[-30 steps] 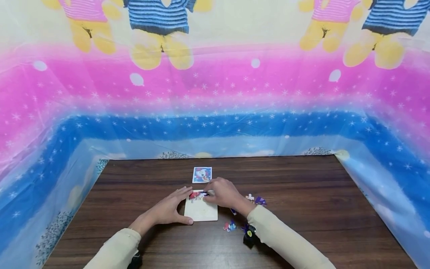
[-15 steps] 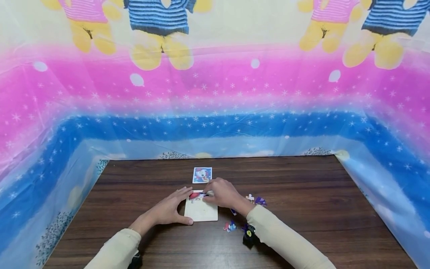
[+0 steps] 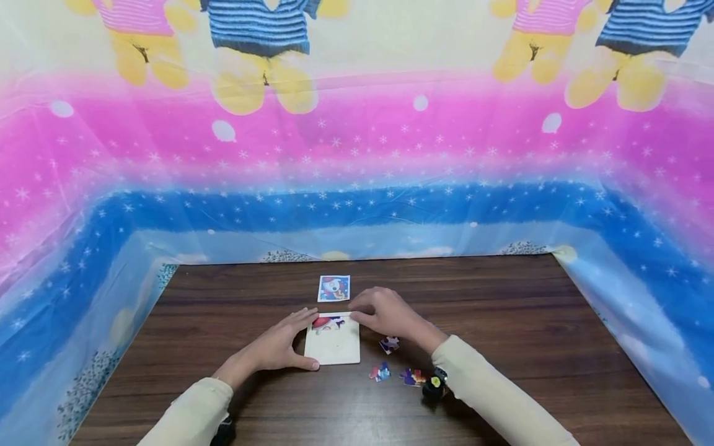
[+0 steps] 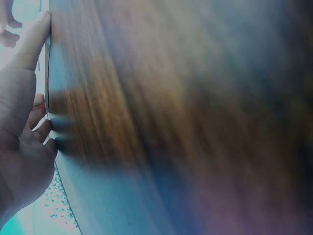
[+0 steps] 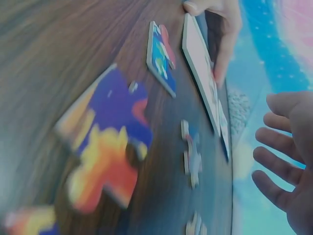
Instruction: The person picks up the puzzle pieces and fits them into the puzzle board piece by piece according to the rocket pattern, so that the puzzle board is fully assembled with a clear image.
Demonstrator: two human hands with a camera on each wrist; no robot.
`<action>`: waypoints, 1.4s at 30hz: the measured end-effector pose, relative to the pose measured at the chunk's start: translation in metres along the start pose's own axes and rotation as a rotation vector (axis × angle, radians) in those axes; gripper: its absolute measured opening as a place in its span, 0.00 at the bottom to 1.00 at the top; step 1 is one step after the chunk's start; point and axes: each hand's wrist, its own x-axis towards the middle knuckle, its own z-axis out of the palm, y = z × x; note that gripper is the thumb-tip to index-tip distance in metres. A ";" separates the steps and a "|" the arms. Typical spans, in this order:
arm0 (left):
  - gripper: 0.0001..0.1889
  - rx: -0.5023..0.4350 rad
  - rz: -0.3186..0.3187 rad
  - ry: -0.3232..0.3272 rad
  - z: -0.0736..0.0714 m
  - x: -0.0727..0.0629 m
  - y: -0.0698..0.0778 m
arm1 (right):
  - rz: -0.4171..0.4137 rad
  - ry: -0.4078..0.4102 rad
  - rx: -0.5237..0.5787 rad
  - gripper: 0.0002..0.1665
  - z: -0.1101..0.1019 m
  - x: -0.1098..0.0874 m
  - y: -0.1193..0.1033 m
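Note:
A pale, square puzzle board [image 3: 334,348] lies on the table, with joined red, white and purple pieces [image 3: 326,323] along its top left. My left hand [image 3: 279,344] holds the board's left side, its thumb at the lower corner and its fingertips at the upper one. Over the board's upper right corner, my right hand [image 3: 390,313] hovers with loosely bent fingers. Nothing shows between those fingers in the right wrist view, where the hand [image 5: 293,156] appears apart from the board [image 5: 200,68].
Loose jigsaw pieces lie right of the board: a red and blue one [image 3: 380,372], a purple and orange one [image 3: 413,376] and a purple and white one [image 3: 389,345]. Behind the board is a small picture card [image 3: 334,288]. A printed cloth [image 3: 357,210] surrounds the table [image 3: 502,322].
My right hand has lifted off the pieces at the board's top and moved right, uncovering them. The left hand keeps its place on the board.

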 end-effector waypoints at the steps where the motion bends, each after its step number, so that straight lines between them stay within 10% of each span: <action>1: 0.57 -0.001 0.003 0.002 0.000 0.000 0.000 | 0.007 0.014 0.004 0.16 -0.004 -0.004 0.001; 25: 0.58 0.008 0.002 0.003 0.000 0.001 0.000 | 0.184 0.142 -0.053 0.17 -0.049 -0.099 0.064; 42: 0.58 0.007 0.008 0.006 0.000 0.001 0.001 | 0.178 -0.047 -0.089 0.20 -0.051 -0.127 0.076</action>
